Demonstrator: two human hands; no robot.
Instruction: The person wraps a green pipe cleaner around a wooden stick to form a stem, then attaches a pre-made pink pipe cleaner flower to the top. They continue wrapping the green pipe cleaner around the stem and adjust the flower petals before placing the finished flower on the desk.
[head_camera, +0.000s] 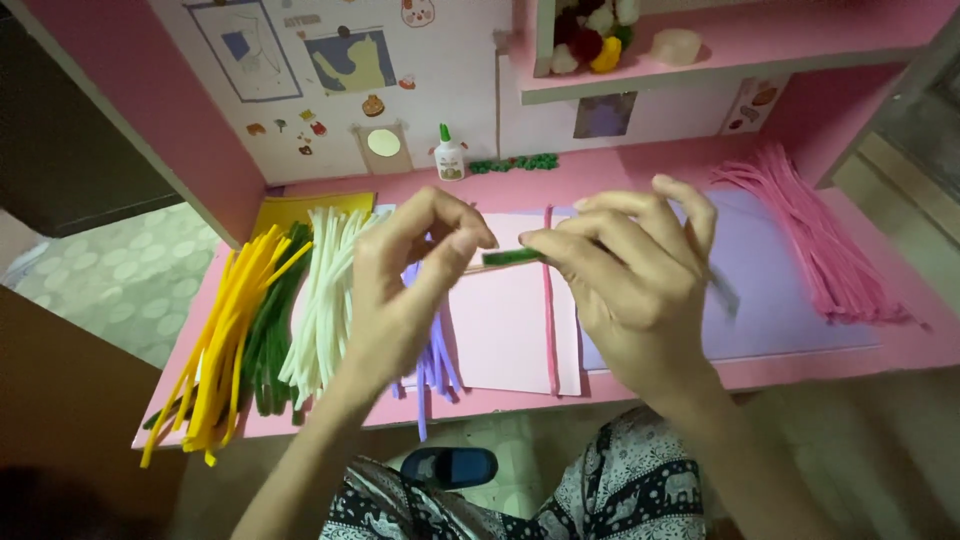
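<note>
My right hand (640, 275) pinches a short green pipe cleaner (512, 257) above a pink desk (900, 345). Its free end points left toward my left hand (410, 275), whose thumb and forefinger are curled together close to that end; whether they touch it is unclear. A thin grey stick (722, 293) pokes out behind my right hand. Under both hands lie a pale pink paper sheet (500, 330) and a single pink pipe cleaner (549, 310) running front to back.
Bundles of yellow (225, 340), dark green (268, 345), white (325, 290) and purple pipe cleaners (435, 365) lie at left. A pink bundle (825, 245) lies at right on a lilac sheet (780, 290). A glue bottle (449, 155) stands at the back wall. A shelf (720, 50) hangs above.
</note>
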